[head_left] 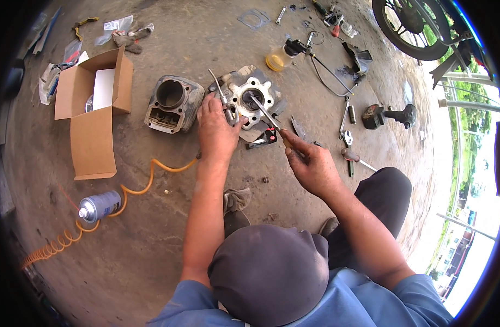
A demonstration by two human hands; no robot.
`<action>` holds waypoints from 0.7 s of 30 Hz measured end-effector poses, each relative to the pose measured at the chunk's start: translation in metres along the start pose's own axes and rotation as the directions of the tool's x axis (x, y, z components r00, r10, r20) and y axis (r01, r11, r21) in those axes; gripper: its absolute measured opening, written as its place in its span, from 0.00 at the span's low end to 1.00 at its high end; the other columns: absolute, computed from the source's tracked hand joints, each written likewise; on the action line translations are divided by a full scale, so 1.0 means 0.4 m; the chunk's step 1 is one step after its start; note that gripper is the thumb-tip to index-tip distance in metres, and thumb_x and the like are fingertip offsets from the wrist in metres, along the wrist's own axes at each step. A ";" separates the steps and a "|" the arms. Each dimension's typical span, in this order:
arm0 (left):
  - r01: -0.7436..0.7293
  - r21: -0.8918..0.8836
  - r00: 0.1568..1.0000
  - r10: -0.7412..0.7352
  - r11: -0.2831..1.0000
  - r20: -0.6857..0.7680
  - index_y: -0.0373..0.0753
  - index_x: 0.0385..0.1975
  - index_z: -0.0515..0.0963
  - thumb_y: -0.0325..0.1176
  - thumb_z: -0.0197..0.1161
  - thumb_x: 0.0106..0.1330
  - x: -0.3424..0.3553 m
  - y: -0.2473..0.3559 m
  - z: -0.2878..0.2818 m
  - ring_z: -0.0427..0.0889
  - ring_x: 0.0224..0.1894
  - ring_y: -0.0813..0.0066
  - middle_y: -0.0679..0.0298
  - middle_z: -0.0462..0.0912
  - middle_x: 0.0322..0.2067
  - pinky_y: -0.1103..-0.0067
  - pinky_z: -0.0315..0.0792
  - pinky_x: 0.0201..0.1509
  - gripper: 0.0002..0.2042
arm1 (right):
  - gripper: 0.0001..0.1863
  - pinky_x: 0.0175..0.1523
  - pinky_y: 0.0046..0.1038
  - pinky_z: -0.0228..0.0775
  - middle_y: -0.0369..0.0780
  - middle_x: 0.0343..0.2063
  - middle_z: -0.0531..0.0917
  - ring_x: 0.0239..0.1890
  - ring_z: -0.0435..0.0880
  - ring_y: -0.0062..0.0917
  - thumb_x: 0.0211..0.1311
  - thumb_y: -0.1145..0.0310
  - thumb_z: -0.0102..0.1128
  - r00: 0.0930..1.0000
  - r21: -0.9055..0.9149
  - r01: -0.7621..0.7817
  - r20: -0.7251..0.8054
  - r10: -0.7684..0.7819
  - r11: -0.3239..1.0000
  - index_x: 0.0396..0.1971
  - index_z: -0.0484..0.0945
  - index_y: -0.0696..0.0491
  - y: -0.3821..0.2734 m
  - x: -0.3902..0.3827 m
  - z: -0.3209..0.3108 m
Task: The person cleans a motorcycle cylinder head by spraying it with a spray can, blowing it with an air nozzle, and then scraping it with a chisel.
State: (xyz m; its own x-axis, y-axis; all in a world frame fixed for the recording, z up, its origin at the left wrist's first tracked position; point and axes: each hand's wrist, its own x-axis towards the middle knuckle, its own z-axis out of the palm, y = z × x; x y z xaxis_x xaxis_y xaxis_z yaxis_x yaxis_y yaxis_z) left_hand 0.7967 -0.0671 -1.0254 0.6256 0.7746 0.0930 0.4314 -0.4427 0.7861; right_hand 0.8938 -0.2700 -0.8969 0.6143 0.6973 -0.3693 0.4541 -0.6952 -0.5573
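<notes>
A cylinder head (266,91) lies on the ground with its round chamber facing up. My left hand (218,128) is closed around an air blow gun (223,98), its thin bent nozzle pointing away from me; the hand rests against the near left side of the head. My right hand (311,163) grips a slim tool with a long metal shaft (268,115), whose tip reaches into the chamber. Its handle is mostly hidden by the fingers, so its exact kind cannot be made out. Left of the head stands an engine cylinder block (191,111) with its bore upward.
An orange coiled air hose (138,191) runs past a spray can (100,206) at left. Behind it is an opened cardboard box (93,144). A bottle of yellow liquid (277,60), a cordless impact driver (389,116), an adjustable wrench (347,138) and a motorcycle wheel (410,30) lie right.
</notes>
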 end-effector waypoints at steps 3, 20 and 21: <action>-0.027 0.029 1.000 0.028 0.999 -0.013 0.26 0.65 0.72 0.34 0.89 0.52 -0.016 -0.023 0.001 0.75 0.69 0.40 0.41 0.77 0.67 0.58 0.70 0.76 0.42 | 0.25 0.56 0.33 0.83 0.41 0.50 0.94 0.50 0.91 0.23 0.83 0.63 0.61 0.998 0.085 0.019 0.065 -0.025 0.996 0.75 0.78 0.48 -0.002 0.004 -0.029; 0.010 0.039 1.000 -0.010 0.999 -0.002 0.28 0.66 0.72 0.34 0.88 0.54 -0.004 -0.005 -0.006 0.75 0.70 0.41 0.44 0.77 0.68 0.59 0.69 0.76 0.41 | 0.25 0.52 0.48 0.83 0.50 0.39 0.91 0.44 0.90 0.48 0.71 0.67 0.64 0.983 -0.240 0.182 0.081 -0.168 0.953 0.68 0.84 0.44 -0.001 0.044 -0.115; 0.003 0.048 1.000 -0.003 0.999 -0.008 0.28 0.66 0.72 0.35 0.88 0.54 -0.003 -0.008 0.001 0.75 0.70 0.42 0.43 0.77 0.68 0.59 0.69 0.76 0.41 | 0.26 0.52 0.48 0.83 0.50 0.40 0.91 0.44 0.90 0.48 0.70 0.68 0.63 0.982 -0.288 0.178 0.111 -0.152 0.941 0.68 0.84 0.44 -0.008 0.049 -0.125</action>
State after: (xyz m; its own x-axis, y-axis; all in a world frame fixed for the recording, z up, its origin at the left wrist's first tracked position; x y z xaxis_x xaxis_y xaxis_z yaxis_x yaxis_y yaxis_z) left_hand 0.7945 -0.0669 -1.0283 0.6194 0.7792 0.0958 0.4636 -0.4615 0.7564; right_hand 0.9366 -0.2628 -0.8654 0.4626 0.8099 -0.3606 0.7226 -0.5801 -0.3758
